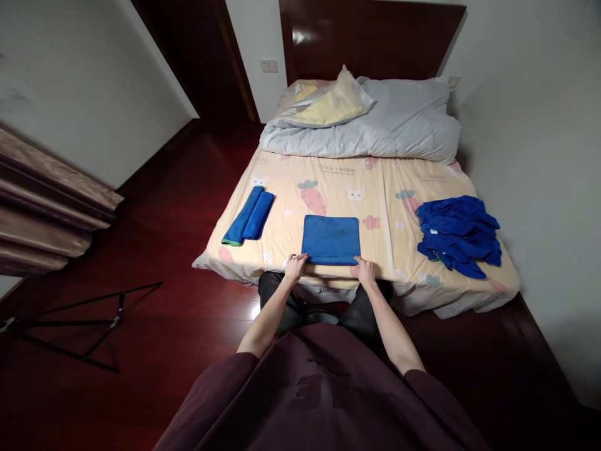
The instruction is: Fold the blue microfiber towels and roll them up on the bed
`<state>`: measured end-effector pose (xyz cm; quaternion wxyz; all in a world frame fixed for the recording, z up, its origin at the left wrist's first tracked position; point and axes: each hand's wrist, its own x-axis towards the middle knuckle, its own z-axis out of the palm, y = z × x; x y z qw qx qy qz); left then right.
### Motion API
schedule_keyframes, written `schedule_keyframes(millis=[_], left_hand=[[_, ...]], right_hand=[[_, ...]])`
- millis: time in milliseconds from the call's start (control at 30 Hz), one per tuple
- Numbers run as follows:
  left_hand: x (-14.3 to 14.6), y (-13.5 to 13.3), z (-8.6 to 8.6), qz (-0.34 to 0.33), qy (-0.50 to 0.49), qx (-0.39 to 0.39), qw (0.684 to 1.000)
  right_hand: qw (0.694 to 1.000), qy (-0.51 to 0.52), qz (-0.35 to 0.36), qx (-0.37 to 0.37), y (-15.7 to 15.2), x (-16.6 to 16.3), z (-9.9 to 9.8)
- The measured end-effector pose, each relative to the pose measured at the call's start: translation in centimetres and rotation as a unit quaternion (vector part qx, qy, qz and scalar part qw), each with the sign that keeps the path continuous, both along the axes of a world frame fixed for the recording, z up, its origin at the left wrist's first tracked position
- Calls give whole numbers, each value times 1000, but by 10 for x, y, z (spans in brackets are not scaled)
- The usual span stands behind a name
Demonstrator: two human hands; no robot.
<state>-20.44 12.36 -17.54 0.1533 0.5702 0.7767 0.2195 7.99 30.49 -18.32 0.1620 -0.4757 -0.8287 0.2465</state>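
A blue towel [330, 238] lies flat as a rectangle near the front edge of the bed, its near edge slightly turned up. At its near left corner, my left hand [295, 267] pinches the cloth between thumb and fingers. My right hand [365, 270] grips the near right corner in the same way. To the left rest two rolled blue towels, a longer one [243, 216] with green edging and a shorter one [258, 216] against it. A crumpled heap of blue towels [457, 232] sits on the right of the bed.
The bed [282, 169] has a yellow sheet printed with carrots and rabbits. A grey quilt [399, 125] is bunched by the dark headboard [370, 37]. Black tripod legs [84, 322] stand on the red floor at left, near a striped curtain [47, 207].
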Motion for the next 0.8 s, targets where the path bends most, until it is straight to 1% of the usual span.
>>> schedule_keyframes(millis=[100, 200, 267, 367, 433, 500, 600, 800], left_hand=[[-8, -3, 3, 26, -34, 5, 999], [-17, 1, 5, 70, -124, 44, 989], [-20, 7, 4, 101, -202, 73, 971], [-21, 20, 0, 159, -280, 98, 942], [-18, 26, -3, 190, -294, 97, 932], [-15, 30, -7, 203, -293, 94, 930], [-12, 30, -11, 202, -286, 93, 932], [-15, 23, -13, 185, -278, 87, 938]], right_hand=[[999, 16, -26, -27, 8, 8, 3], [994, 92, -13, -59, 18, 10, 6], [981, 163, -25, -101, 24, 7, 7], [951, 251, -80, -160, 29, 1, 7], [940, 274, -105, -171, 28, -2, 5], [940, 278, -112, -166, 25, -4, 2], [941, 277, -107, -162, 22, -4, -1], [951, 257, -73, -158, 19, 4, -3]])
